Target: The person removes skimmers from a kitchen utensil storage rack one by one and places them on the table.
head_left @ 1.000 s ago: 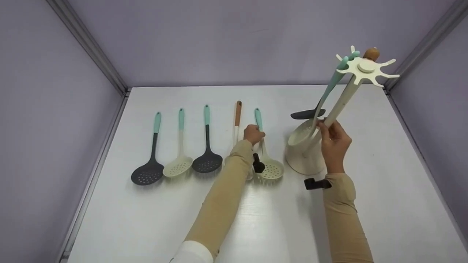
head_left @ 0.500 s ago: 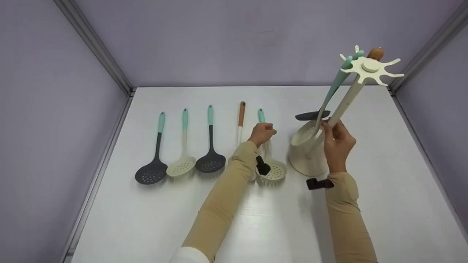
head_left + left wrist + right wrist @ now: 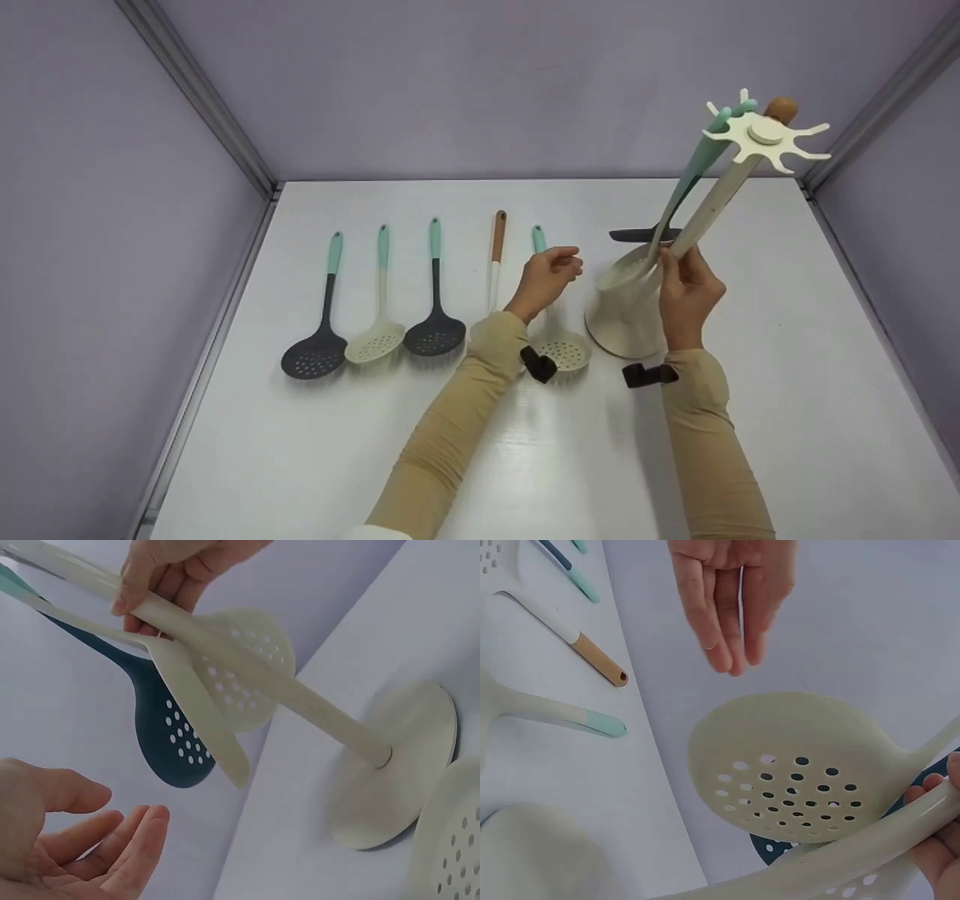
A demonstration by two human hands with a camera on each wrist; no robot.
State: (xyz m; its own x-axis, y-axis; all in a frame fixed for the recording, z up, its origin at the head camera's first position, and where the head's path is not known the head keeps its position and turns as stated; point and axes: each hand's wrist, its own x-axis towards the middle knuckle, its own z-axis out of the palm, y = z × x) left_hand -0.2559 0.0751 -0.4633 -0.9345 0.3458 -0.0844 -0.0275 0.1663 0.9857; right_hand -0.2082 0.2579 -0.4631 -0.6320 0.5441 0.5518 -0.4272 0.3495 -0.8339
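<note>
My right hand [image 3: 688, 296] grips the pole [image 3: 285, 697] of a cream utensil stand, thumb and fingers around it. The stand's round base [image 3: 397, 772] is on the table, and its hooked top [image 3: 765, 135] spreads above my hand. From it hang a dark skimmer [image 3: 169, 727], a cream skimmer [image 3: 795, 765] and another cream utensil, partly hidden. My left hand [image 3: 547, 277] is in the air left of the stand, fingers loosely extended and holding nothing. Below it lies a cream skimmer [image 3: 564, 349] with a mint handle, partly covered by the hand.
Left of my forearm lie a dark skimmer [image 3: 315, 354], a cream skimmer [image 3: 375, 341] and another dark skimmer [image 3: 435, 334]. A brown handle [image 3: 499, 236] shows, its utensil's head mostly hidden by my sleeve. Lilac walls border the white table [image 3: 810, 405].
My left hand has moved right toward the stand from beside the mint handle, and its fingers have straightened. The right hand stays on the pole; the stand's lean has shifted slightly.
</note>
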